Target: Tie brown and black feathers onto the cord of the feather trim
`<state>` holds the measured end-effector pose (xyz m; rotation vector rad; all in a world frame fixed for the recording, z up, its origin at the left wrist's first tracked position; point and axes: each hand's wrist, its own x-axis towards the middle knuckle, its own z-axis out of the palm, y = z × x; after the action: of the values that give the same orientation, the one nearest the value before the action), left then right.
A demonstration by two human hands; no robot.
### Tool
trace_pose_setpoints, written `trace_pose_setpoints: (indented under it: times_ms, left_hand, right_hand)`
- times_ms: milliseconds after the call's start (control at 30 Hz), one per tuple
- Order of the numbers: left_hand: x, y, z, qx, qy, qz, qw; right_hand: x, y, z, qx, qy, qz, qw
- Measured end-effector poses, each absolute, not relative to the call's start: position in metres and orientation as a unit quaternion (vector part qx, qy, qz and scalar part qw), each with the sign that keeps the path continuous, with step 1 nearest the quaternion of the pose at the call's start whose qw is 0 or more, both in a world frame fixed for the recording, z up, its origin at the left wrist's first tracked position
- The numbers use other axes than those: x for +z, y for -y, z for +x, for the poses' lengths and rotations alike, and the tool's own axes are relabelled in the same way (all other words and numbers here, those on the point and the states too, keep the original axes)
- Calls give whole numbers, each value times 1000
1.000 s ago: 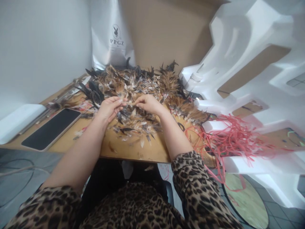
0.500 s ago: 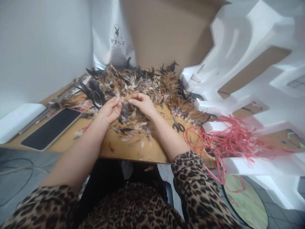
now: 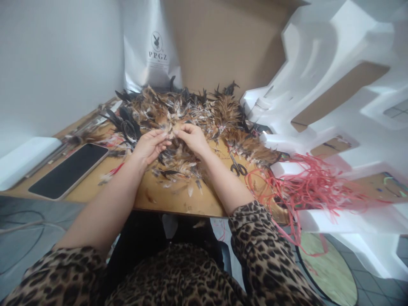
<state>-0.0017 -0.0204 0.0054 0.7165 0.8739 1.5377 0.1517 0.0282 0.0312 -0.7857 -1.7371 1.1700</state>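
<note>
A small feather (image 3: 171, 132) is being pinched between the fingertips of the left hand (image 3: 150, 145) and right hand (image 3: 193, 138), above the counter (image 3: 204, 203). Work is being judged partway: brown plumes (image 3: 225, 112) are seemingly being kept bunched rightward; loose feathers (image 3: 182, 162) are being left scattered below.

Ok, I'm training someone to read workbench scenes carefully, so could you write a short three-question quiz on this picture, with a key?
1. Fill in the blank: the left hand and the right hand are close together over a pile of ____.
2. True or false: the smartphone lies to the left of the left hand.
3. Which tool lies to the right of the right hand?
A) pliers
B) scissors
C) hammer

Key:
1. feathers
2. True
3. B
</note>
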Motion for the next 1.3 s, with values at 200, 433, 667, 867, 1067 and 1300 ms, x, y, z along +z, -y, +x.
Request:
trace_pose_setpoints:
  times_ms: [200,433,667,867,1067,1300]
  left_hand:
    - [7,25,2,628,-400,353,566]
    - [5,23,4,625,-408,358,561]
    - [5,23,5,627,-404,372,553]
    - [4,25,8,614,-423,386,544]
    - [6,26,6,609,-449,412,509]
    - [5,21,-2,618,-454,383,515]
  right_hand:
    - [33,-27,153,460,711,-326,421]
    - [30,-27,151,450,720,-326,415]
    - [33,-22,150,472,708,-322,415]
    - [26,-23,146,478,694,-329,427]
    - [24,-29,148,470,702,-323,426]
    - [39,-43,177,273,882,-302,237]
